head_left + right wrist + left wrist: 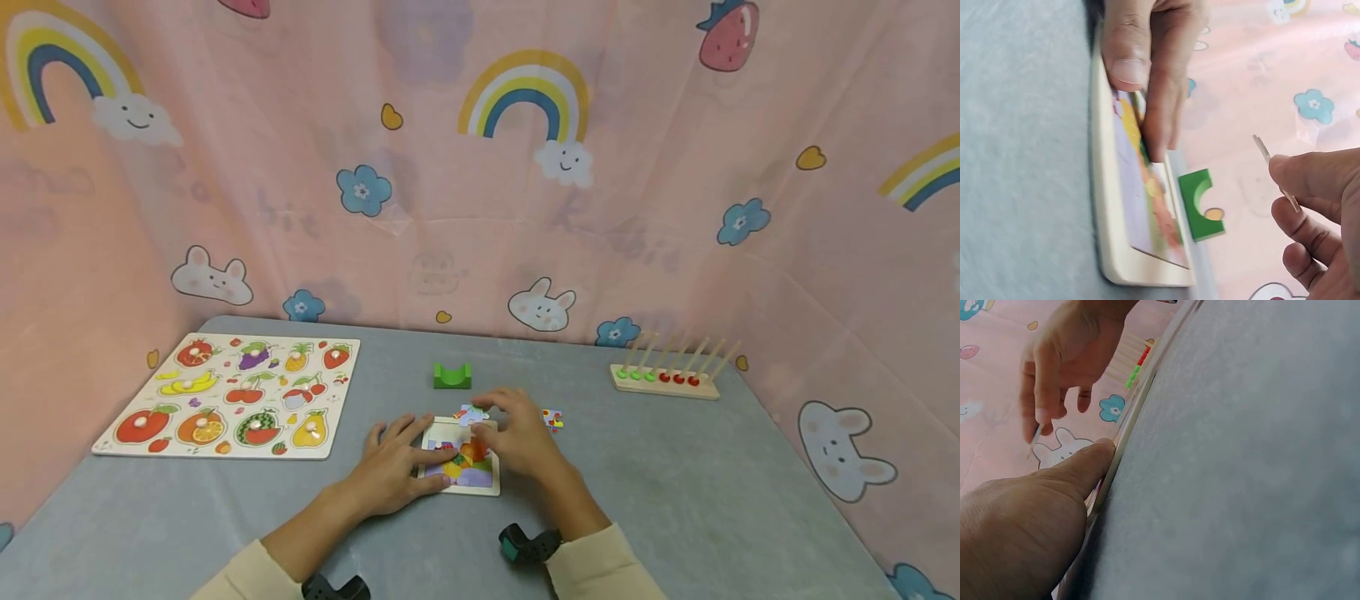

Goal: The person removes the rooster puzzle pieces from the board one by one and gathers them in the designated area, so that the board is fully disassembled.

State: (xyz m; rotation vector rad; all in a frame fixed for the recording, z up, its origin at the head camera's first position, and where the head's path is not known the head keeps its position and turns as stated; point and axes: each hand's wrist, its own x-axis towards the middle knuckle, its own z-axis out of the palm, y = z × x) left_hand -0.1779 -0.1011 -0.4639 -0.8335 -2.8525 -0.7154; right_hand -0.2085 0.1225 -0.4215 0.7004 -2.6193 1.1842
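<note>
A small jigsaw in a pale wooden tray [480,490] lies on the grey table, its lower part filled with orange, yellow and purple pieces. My left hand [393,467] rests on its left side, fingers stretched over the picture and thumb at the near rim, as the left wrist view also shows. Above the tray's far edge, my right hand [521,433] pinches a thin jigsaw piece [468,413] between thumb and fingers. In the right wrist view the piece [1263,149] appears edge-on, raised off the tray. Another colourful piece [553,419] lies just right of that hand.
A green block [452,379] with a curved notch stands behind the tray. To the left lies a large fruit puzzle board [335,408]. A wooden counting rack [667,387] with green and red beads stands at the back right, before a pink patterned curtain [465,250].
</note>
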